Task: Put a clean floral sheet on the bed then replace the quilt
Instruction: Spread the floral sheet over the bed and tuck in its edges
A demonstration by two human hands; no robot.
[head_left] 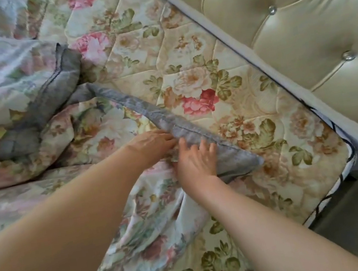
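- While both hands work at the grey border of the floral sheet [125, 218], the left hand [151, 143] has its fingertips hidden under that hem, so its grip cannot be told.
- Right hand [195, 163] lies flat, fingers spread, on the grey hem [196, 130].
- Sheet lies crumpled, thin cotton, near the quilted floral mattress [222, 77] corner.
- Tufted, studded headboard [296, 23] stands beyond.
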